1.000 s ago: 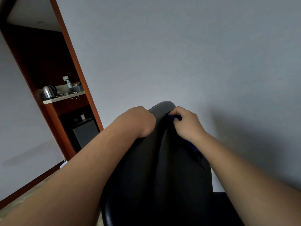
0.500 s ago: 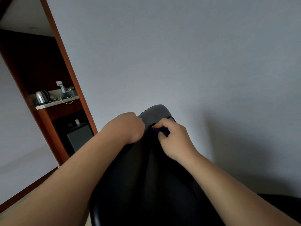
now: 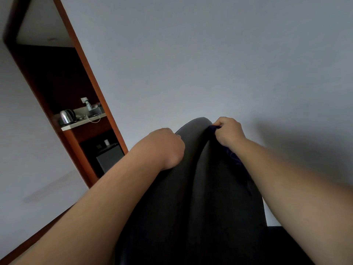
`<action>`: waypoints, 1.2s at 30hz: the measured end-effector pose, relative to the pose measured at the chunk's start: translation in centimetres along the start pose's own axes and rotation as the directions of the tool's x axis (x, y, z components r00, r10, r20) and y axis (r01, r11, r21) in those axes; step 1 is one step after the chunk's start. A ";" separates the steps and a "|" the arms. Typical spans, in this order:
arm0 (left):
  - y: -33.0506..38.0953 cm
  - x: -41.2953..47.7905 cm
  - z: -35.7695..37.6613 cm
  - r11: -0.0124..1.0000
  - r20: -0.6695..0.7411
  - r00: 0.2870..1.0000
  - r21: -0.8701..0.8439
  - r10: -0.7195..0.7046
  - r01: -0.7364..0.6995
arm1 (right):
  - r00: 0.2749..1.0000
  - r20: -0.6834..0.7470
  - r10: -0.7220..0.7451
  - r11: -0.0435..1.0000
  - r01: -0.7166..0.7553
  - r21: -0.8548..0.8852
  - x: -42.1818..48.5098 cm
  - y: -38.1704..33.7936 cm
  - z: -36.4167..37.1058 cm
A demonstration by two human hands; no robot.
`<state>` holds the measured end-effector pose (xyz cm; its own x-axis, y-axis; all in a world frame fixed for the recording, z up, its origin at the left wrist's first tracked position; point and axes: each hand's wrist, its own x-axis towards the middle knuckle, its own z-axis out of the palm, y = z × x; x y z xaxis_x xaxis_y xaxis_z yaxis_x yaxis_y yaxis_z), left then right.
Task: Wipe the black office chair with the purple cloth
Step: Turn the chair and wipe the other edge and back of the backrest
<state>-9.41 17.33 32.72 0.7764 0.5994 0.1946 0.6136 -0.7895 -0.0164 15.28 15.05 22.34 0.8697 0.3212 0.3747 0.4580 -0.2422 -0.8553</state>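
Purple cloth (image 3: 234,157) bunched under right hand (image 3: 228,133).

Both your bare forearms stretch forward, left grip (image 3: 164,148) balled up knuckles toward you, right grip (image 3: 229,132) curled tight, slightly further out

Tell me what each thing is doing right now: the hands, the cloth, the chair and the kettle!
black office chair, upright, gripped at its top.
left hand, curled over the chair's top edge.
purple cloth, hangs down the chair's right side.
right hand, pinching the purple cloth.
kettle, upright on shelf.
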 end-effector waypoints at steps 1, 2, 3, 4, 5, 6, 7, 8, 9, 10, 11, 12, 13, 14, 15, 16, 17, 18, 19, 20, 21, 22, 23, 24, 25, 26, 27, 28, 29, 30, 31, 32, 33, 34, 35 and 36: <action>-0.1 0.1 0.1 1.000 -0.011 1.000 -0.029 -0.010 0.010 | 1.000 -0.003 0.021 1.000 -0.021 0.002 0.4 0.2 0.0; -0.2 0.2 0.2 0.999 -0.040 0.999 -0.042 0.012 -0.013 | 0.999 -0.006 0.037 0.999 -0.037 0.002 0.8 0.4 0.1; -0.3 0.3 0.4 0.997 -0.084 0.996 -0.071 0.013 -0.019 | 0.999 -0.008 0.049 0.999 -0.049 -0.001 1.0 0.4 0.1; -0.4 0.4 0.4 0.997 -0.097 0.995 -0.082 -0.004 -0.004 | 0.998 -0.008 0.058 0.998 -0.058 -0.003 1.2 0.4 0.2; -0.5 0.5 0.4 0.997 -0.091 0.996 -0.077 -0.010 0.003 | 0.998 -0.007 0.066 0.998 -0.066 -0.003 1.3 0.3 0.4; -0.5 0.5 0.4 0.998 -0.068 0.998 -0.065 -0.008 0.003 | 0.997 -0.007 0.075 0.997 -0.075 0.001 1.3 0.3 0.5; -0.4 0.6 0.3 0.999 -0.039 0.999 -0.037 0.006 -0.007 | 0.997 -0.009 0.081 0.997 -0.081 0.006 1.2 0.3 0.7; -0.4 0.6 0.2 1.000 -0.016 1.000 -0.007 0.027 -0.027 | 0.997 -0.011 0.083 0.996 -0.082 0.014 1.0 0.4 0.9; -0.5 0.7 0.1 0.999 0.000 0.999 0.024 0.044 -0.044 | 0.997 -0.011 0.074 0.997 -0.074 0.029 0.7 0.5 1.0; -0.5 0.7 0.0 0.998 0.021 0.998 0.035 0.052 -0.052 | 0.998 -0.007 0.056 0.997 -0.056 0.051 0.4 0.7 1.0; -0.6 0.7 -0.1 0.995 0.039 0.997 0.069 0.072 -0.074 | 0.999 0.000 0.032 0.996 -0.032 0.082 0.0 0.9 0.9; -0.5 0.8 -0.2 0.991 0.052 0.995 0.101 0.086 -0.091 | 1.000 0.008 0.006 0.993 -0.007 0.115 -0.4 1.1 0.6; -0.3 0.8 -0.2 0.988 0.060 0.994 0.117 0.093 -0.099 | 1.000 0.016 -0.020 0.989 0.018 0.145 -0.9 1.1 0.3; -0.3 1.0 -0.2 0.987 0.063 0.994 0.131 0.089 -0.097 | 0.999 0.021 -0.050 0.985 0.045 0.166 -1.5 0.9 -0.1; -0.2 1.1 -0.2 0.983 0.071 0.994 0.155 0.086 -0.096 | 0.996 0.023 -0.083 0.981 0.077 0.180 -2.3 0.6 -0.4; -0.2 1.2 -0.2 0.983 0.073 0.994 0.159 0.078 -0.088 | 0.993 0.022 -0.116 0.975 0.110 0.191 -3.2 0.3 -0.6; -0.3 1.3 -0.2 0.982 0.073 0.994 0.169 0.077 -0.088 | 0.989 0.021 -0.150 0.969 0.142 0.204 -4.3 -0.2 -0.8; -0.3 1.3 -0.2 0.980 0.065 0.994 0.173 0.087 -0.097 | 0.983 0.020 -0.180 0.960 0.172 0.220 -5.5 -0.6 -1.0; -0.3 1.2 -0.2 0.976 0.062 0.993 0.190 0.096 -0.106 | 0.978 0.018 -0.209 0.951 0.199 0.238 -7.0 -1.0 -1.1; -0.2 1.1 -0.3 0.970 0.065 0.993 0.214 0.103 -0.115 | 0.971 0.014 -0.238 0.939 0.226 0.261 -8.5 -1.4 -1.4; -0.1 1.0 -0.3 0.962 0.070 0.991 0.239 0.115 -0.129 | 0.964 0.005 -0.267 0.923 0.255 0.288 -10.0 -1.8 -1.7; 0.0 0.8 -0.4 0.958 0.069 0.991 0.255 0.119 -0.133 | 0.954 -0.007 -0.301 0.903 0.287 0.319 -11.7 -2.0 -2.0; 0.0 0.7 -0.4 0.954 0.066 0.990 0.269 0.121 -0.135 | 0.940 -0.023 -0.340 0.877 0.326 0.353 -13.3 -2.3 -2.3; 0.1 0.6 -0.4 0.949 0.064 0.990 0.283 0.124 -0.137 | 0.923 -0.036 -0.383 0.847 0.367 0.385 -14.9 -2.4 -2.5; 0.1 0.5 -0.4 0.941 0.062 0.989 0.306 0.131 -0.144 | 0.906 -0.047 -0.422 0.817 0.402 0.414 -16.2 -2.5 -2.7; 0.1 0.4 -0.4 0.933 0.060 0.989 0.327 0.137 -0.149 | 0.893 -0.058 -0.446 0.791 0.424 0.441 -17.3 -2.5 -2.9; 0.1 0.4 -0.4 0.926 0.061 0.989 0.347 0.137 -0.149 | 0.888 -0.067 -0.455 0.772 0.431 0.467 -17.9 -2.5 -3.0; 0.1 0.3 -0.4 0.918 0.061 0.988 0.366 0.142 -0.154 | 0.887 -0.071 -0.457 0.761 0.431 0.486 -18.0 -2.3 -3.0; 0.2 0.3 -0.4 0.912 0.063 0.988 0.381 0.140 -0.154 | 0.886 -0.075 -0.458 0.756 0.432 0.491 -17.7 -2.3 -2.9; 0.2 0.2 -0.4 0.907 0.063 0.989 0.393 0.137 -0.151 | 0.886 -0.076 -0.457 0.759 0.433 0.487 -17.0 -2.3 -2.8; 0.1 0.2 -0.4 0.900 0.061 0.988 0.407 0.142 -0.155 | 0.890 -0.073 -0.451 0.765 0.427 0.482 -16.1 -2.3 -2.5; 0.1 0.2 -0.4 0.903 0.062 0.989 0.403 0.138 -0.151 | 0.896 -0.066 -0.439 0.777 0.415 0.474 -15.0 -2.3 -2.2; 0.0 0.2 -0.5 0.913 0.063 0.990 0.383 0.128 -0.143 | 0.904 -0.062 -0.422 0.793 0.401 0.458 -13.8 -2.3 -1.8; 0.0 0.2 -0.6 0.923 0.064 0.991 0.361 0.121 -0.136 | 0.914 -0.064 -0.400 0.814 0.386 0.434 -12.6 -2.1 -1.5; 0.0 0.1 -0.6 0.929 0.059 0.991 0.346 0.120 -0.133 | 0.926 -0.070 -0.371 0.835 0.365 0.412 -11.3 -1.9 -1.2; 0.0 0.1 -0.6 0.930 0.058 0.991 0.345 0.118 -0.130 | 0.939 -0.076 -0.337 0.853 0.338 0.397 -10.1 -1.5 -0.9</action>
<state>-9.42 17.30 33.30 0.8503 0.5089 0.1344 0.5187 -0.7666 -0.3785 5.99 11.37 20.18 0.6761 0.3137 0.6667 0.6116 0.2656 -0.7452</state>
